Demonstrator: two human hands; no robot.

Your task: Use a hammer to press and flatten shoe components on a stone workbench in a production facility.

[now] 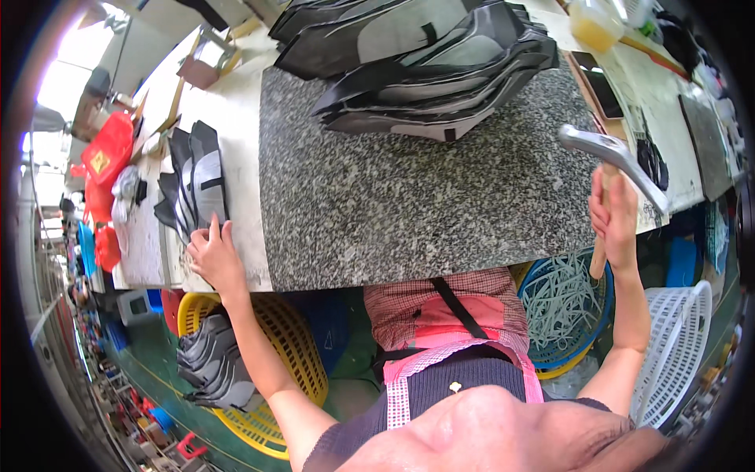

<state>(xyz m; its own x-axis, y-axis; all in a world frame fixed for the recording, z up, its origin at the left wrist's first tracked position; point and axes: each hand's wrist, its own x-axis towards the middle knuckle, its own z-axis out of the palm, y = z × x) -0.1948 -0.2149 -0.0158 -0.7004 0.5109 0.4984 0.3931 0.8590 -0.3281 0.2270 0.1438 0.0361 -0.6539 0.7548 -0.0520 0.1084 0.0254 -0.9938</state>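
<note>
My right hand (620, 219) is raised over the right side of the worktop, its fingers wrapped round the wooden handle of a hammer (621, 155). The hammer's curved, shiny metal head points up and to the right. At the left, my left hand (216, 259) has its fingers stretched out, with the fingertips at the lower end of a small stack of black-and-grey pieces (206, 177) that look like shoe uppers. A much larger pile of similar pieces (440, 86) lies on the far part of the speckled stone slab (417, 204).
A phone (596, 85) lies beyond the slab's right edge, near a container of yellowish stuff (591, 27). Below the table stand a yellow basket (295, 338) with grey pieces, a blue basket (605, 303) of pale strips and a white basket (672, 346). Red bags (108, 157) hang far left.
</note>
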